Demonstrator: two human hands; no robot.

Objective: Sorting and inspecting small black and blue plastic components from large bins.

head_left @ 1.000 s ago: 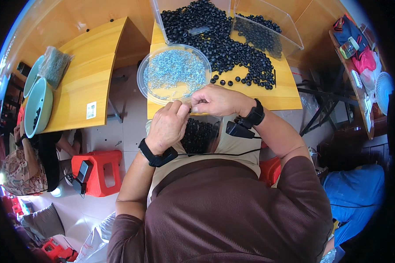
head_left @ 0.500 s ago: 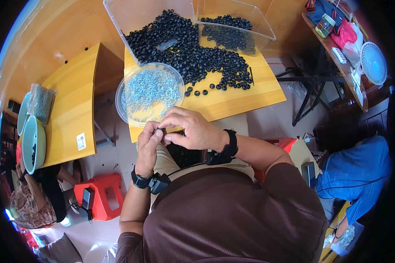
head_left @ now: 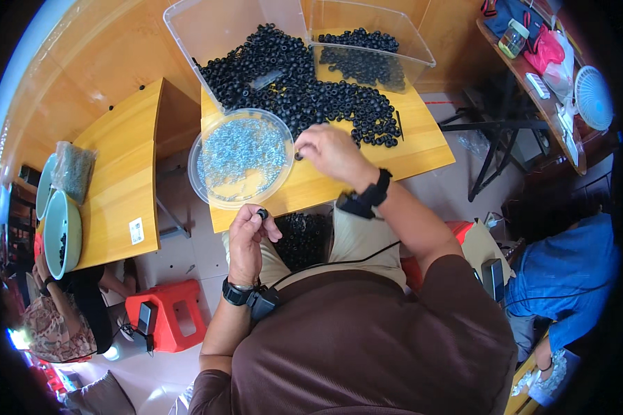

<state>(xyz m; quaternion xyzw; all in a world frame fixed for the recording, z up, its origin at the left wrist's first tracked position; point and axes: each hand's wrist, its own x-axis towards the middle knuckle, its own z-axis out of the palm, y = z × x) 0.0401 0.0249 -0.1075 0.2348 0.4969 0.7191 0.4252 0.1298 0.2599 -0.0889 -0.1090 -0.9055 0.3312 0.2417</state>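
We pinch a small black rubber ring [head_left: 262, 214] between the fingers of our left hand [head_left: 248, 238], at six o'clock from the clear dish of screws [head_left: 241, 158]; it looks light and springy, best gripped by its rim. Our right hand [head_left: 331, 151] curls its fingers over the tabletop [head_left: 367, 162] by another ring; whether they hold it we cannot tell.

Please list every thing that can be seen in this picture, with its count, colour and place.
black rings: many, black, heaped on the middle table and in both bins
bins: two, clear, at the far edge of the table
dish: one, clear, round, full of small silver parts, on the table's near left
table: one, yellow wood, in front of the person
side table: one, yellow wood, to the left
bowls: two, pale green, on the side table's left end
bag: one, clear, by the bowls
stool: one, red, on the floor
fan: one, white, far right
left hand: holds one black ring at the fingertips
right hand: on the table beside the dish
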